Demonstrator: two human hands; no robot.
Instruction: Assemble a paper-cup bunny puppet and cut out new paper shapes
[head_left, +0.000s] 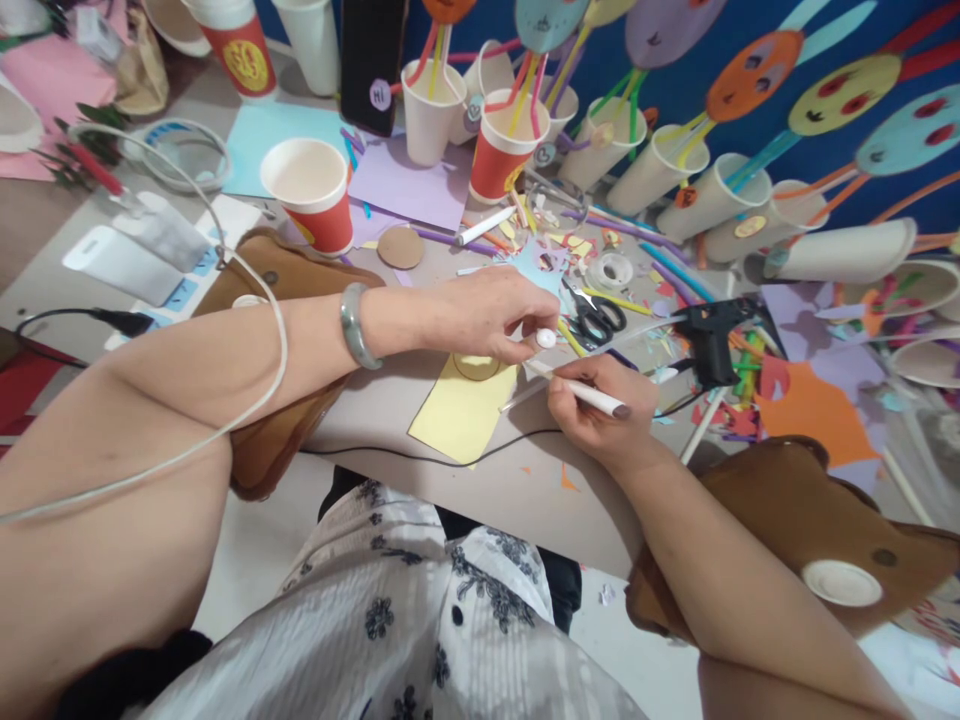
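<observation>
Ok so we've got a white pen [596,398] pinched between thumb and fingers in our right hand [611,435], and our left hand [484,315] pinches what looks like a cap [546,339]. Yellow paper [450,415] lies near the desk's [502,490] front edge, scissors [594,318] farther back.

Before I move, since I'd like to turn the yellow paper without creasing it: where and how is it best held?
Probably pinch the yellow paper at its near left corner, coming from the near side: it lies flat, and this end shows bare, while the left hand reaches over the far end.
</observation>
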